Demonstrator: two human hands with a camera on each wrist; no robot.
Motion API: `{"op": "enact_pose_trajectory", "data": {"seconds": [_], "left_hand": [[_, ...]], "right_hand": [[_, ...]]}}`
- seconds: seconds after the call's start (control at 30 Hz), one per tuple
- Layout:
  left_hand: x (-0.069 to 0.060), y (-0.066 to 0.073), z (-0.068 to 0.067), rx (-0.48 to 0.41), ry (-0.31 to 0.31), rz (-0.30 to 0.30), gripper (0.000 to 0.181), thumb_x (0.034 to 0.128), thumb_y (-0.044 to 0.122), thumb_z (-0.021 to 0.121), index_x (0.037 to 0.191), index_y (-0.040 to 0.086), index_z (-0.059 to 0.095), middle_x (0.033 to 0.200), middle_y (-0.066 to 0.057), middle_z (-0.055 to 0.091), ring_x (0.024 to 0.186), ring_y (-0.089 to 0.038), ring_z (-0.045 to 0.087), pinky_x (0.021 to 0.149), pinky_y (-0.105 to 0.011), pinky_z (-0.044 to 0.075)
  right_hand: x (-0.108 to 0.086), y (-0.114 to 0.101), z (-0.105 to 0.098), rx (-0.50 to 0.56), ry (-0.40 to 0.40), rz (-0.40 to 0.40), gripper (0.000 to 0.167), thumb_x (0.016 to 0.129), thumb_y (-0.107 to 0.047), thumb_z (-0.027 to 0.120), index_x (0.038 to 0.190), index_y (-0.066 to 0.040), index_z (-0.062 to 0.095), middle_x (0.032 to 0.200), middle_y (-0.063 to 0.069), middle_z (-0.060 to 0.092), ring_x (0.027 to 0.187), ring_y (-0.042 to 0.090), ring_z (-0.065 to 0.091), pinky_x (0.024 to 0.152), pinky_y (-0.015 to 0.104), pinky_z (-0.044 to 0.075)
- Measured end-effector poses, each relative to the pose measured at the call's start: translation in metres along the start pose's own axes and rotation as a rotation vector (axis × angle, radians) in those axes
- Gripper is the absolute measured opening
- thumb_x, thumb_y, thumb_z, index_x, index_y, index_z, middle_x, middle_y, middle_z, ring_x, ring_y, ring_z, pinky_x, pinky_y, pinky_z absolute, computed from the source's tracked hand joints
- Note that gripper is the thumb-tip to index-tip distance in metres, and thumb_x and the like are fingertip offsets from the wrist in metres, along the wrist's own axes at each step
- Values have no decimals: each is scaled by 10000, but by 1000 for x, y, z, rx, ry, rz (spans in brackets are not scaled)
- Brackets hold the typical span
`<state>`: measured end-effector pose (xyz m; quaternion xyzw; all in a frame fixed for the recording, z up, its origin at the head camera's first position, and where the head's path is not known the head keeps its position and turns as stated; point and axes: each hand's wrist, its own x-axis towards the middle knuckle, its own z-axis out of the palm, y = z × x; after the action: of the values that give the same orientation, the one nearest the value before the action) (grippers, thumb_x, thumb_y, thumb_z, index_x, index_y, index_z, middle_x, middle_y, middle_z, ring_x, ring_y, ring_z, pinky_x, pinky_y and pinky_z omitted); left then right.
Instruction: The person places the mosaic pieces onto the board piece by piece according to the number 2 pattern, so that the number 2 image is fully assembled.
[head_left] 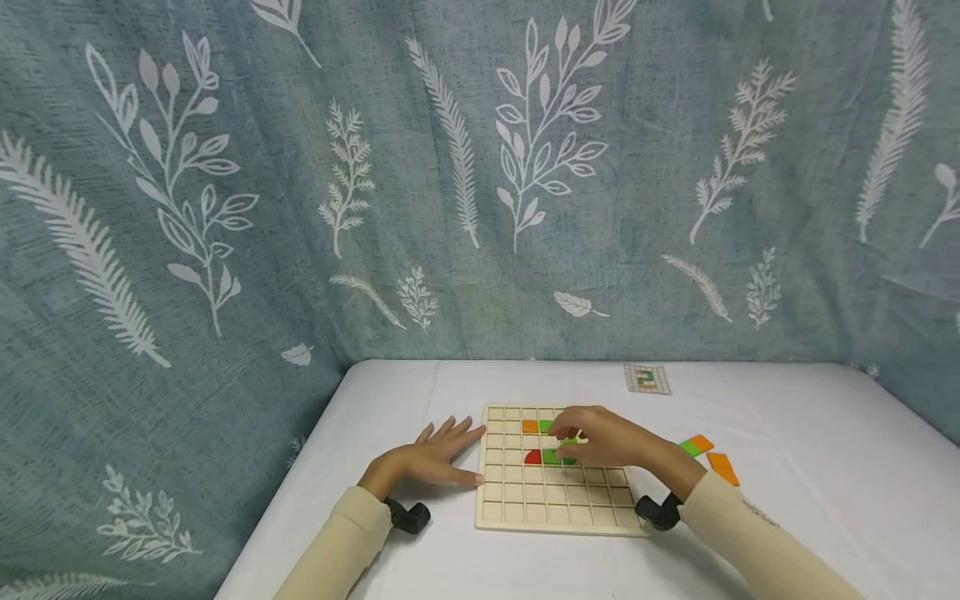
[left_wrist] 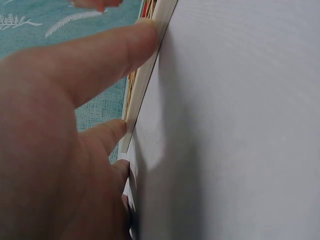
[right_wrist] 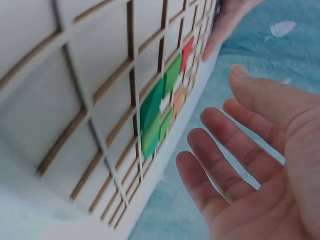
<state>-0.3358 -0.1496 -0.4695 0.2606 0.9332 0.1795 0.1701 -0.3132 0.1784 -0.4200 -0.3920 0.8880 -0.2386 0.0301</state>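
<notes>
A pale wooden grid board (head_left: pixel 555 517) lies on the white table, with several coloured tiles in its squares. An orange tile (head_left: pixel 530 426) sits toward the back, and a rounded red tile (head_left: pixel 533 457) stands nearer, beside a green tile (head_left: pixel 551 457). My left hand (head_left: pixel 431 457) is spread at the board's left side, its thumb and index finger touching the edge. Over the tiles hovers my right hand (head_left: pixel 607 437), which partly hides them in the head view. The right wrist view shows its fingers loosely bent and holding nothing, apart from the dark green tile (right_wrist: pixel 151 100).
Right of the board lie loose tiles: a green and orange pair (head_left: pixel 697 445) and an orange tile (head_left: pixel 723 468). Behind it is a small printed pattern card (head_left: pixel 647 379). A leaf-patterned curtain (head_left: pixel 465 292) borders the table at the back and left.
</notes>
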Motion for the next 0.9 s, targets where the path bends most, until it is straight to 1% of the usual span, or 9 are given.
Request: {"op": "enact_pose_trajectory", "data": {"seconds": [0.1,0.17,0.27,0.4,0.5,0.63,0.8,0.9], "left_hand": [[0,0,-1,2,-1,5,928,867,679,589,1612,312,176,1701,-23,83,1576,-296,-5,1249,-570,-10],[-2,0,-2,2,6,8,923,867,677,590,1611,314,182,1701,-21,88,1576,-290,-4,1249,-567,-13],[-4,-2,-2,-2,13,12,914,872,673,589,1610,313,189,1700,-21,92,1576,-287,-4,1249,-563,-14],[-6,-3,-1,-16,12,15,923,867,672,595,1610,299,195,1699,-33,96,1576,-300,0,1248,-571,-9],[-5,-2,-1,-24,7,23,924,868,672,594,1611,300,189,1700,-30,88,1575,-299,-7,1247,-574,-16],[-2,0,-1,-21,0,28,919,872,679,578,1612,316,172,1702,-16,70,1575,-287,-20,1248,-568,-30],[-3,2,-2,-20,8,22,923,867,667,598,1611,301,192,1700,-28,93,1575,-297,-4,1246,-577,-21],[-5,2,-2,-20,10,26,932,865,659,608,1611,278,199,1698,-50,103,1574,-319,7,1242,-592,-8]], "right_hand": [[-13,5,-9,-9,40,14,311,945,-205,702,1201,-31,675,1100,109,691,983,227,665,819,330,579],[-22,9,-15,-12,73,45,309,941,-213,706,1197,-43,679,1102,99,695,971,182,659,817,311,575],[-35,16,-24,-21,129,92,294,935,-217,714,1186,-67,684,1088,67,704,945,136,651,808,315,574],[-55,27,-32,-34,185,130,291,929,-237,723,1170,-77,689,1075,54,709,928,119,650,798,307,577],[-72,33,-37,-26,202,172,302,929,-259,722,1173,-84,688,1086,69,706,899,87,631,767,272,561],[-93,43,-43,6,224,264,320,935,-315,708,1181,-111,688,1119,88,699,875,47,607,728,243,533],[-112,60,-47,31,250,340,362,950,-348,685,1205,-91,681,1151,117,688,895,49,624,743,243,542],[-119,69,-47,80,244,387,391,952,-348,682,1218,-62,671,1167,143,678,902,83,639,727,245,548]]}}
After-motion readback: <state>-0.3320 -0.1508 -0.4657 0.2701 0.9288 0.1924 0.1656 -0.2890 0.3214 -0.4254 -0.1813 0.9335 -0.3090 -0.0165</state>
